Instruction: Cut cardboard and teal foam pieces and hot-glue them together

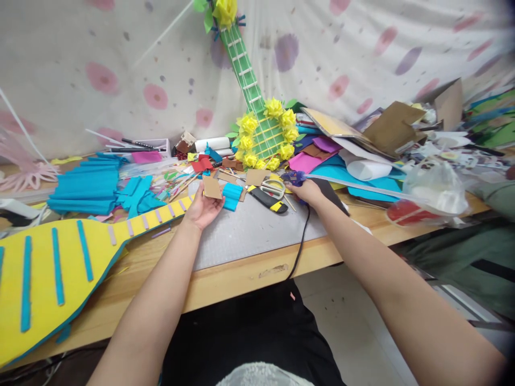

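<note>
My left hand (202,210), palm up, holds a small piece of brown cardboard (212,188) between thumb and fingers. Right beside its fingertips lies a folded piece of blue crepe paper (232,196). My right hand (304,191) is wrapped round a purple glue gun (293,177), its black cord hanging over the table edge. A long translucent glue stick (364,186) reaches out to the right from the gun's back. Between my hands, a black and yellow utility knife (267,200) and scissors (274,188) rest on the grey cutting mat (257,231).
At left lies a yellow paper guitar (68,268) with blue strips. A green guitar with yellow flowers (263,131) leans on the curtain behind. Blue crepe paper (86,182) is at back left; cardboard and paper (394,126) pile up right, near a plastic bag (434,185).
</note>
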`<state>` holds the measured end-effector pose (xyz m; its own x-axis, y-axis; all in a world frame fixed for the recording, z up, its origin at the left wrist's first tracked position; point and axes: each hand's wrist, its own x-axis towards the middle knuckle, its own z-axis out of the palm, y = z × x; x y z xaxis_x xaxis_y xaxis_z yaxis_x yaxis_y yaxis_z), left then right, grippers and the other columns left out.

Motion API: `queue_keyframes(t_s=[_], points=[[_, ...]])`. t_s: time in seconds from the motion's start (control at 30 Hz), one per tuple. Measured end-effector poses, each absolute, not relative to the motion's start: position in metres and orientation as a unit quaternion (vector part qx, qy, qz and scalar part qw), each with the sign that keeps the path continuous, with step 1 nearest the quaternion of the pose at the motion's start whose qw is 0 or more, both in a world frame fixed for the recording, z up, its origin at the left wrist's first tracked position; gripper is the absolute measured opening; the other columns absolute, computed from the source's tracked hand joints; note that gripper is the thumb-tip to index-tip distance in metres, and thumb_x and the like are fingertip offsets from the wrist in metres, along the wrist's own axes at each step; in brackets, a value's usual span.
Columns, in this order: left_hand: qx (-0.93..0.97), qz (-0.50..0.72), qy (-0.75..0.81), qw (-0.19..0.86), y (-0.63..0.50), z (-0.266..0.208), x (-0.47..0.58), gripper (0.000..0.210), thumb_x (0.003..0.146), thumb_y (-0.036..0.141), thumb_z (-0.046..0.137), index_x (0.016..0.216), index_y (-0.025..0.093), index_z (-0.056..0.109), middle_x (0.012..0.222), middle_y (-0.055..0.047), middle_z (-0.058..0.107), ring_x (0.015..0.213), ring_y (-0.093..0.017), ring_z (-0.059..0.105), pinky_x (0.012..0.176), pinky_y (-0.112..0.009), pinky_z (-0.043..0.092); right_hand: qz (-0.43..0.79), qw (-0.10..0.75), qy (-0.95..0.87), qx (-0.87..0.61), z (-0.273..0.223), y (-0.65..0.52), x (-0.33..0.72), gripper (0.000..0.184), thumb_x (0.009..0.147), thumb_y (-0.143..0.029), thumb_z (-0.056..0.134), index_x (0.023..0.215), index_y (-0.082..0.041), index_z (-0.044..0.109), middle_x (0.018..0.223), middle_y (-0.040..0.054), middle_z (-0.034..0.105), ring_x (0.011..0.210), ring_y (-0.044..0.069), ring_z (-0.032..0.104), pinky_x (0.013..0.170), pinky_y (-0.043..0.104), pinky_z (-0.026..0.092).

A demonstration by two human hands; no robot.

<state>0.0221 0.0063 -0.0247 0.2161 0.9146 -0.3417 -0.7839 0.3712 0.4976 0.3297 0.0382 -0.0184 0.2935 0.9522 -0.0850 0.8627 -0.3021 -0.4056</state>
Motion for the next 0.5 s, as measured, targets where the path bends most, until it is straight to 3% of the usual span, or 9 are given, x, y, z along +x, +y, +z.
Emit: queue_keyframes(t_s=[0.13, 0.4, 0.5], points=[[0.113, 0.549, 0.303, 0.771, 0.005, -0.023, 0.023, 0.041, 0.088, 0.048, 0.042, 0.105, 0.014, 0.06, 0.081, -0.007, 0.065, 0.073, -0.013, 0.061, 0.07, -0.024, 0.053, 0.188, 0.13, -0.57, -0.789, -0.013, 0.033, 0.331, 0.036, 0.079, -0.045, 0.056, 0.078, -0.011, 0.068, 0.075, 0.0121, 0.069, 0.07, 0.02, 0.065, 0.066, 0.028, 0.048], [0.111, 0.551, 0.303, 0.77, 0.005, -0.022, 0.023, 0.041, 0.087, 0.048, 0.044, 0.106, 0.015, 0.06, 0.08, -0.006, 0.065, 0.073, -0.013, 0.061, 0.07, -0.024, 0.053, 0.152, 0.138, -0.581, -0.788, -0.011, 0.016, 0.328, 0.041, 0.079, -0.044, 0.057, 0.101, -0.011, 0.064, 0.095, 0.0137, 0.069, 0.084, 0.023, 0.065, 0.068, 0.027, 0.047], [0.115, 0.553, 0.305, 0.766, 0.005, -0.022, 0.023, 0.04, 0.087, 0.048, 0.044, 0.105, 0.015, 0.06, 0.08, -0.006, 0.065, 0.074, -0.013, 0.061, 0.07, -0.024, 0.053, 0.137, 0.094, -0.597, -0.785, -0.008, 0.008, 0.328, 0.04, 0.081, -0.043, 0.054, 0.102, -0.01, 0.064, 0.102, 0.0157, 0.067, 0.091, 0.025, 0.064, 0.073, 0.029, 0.046]])
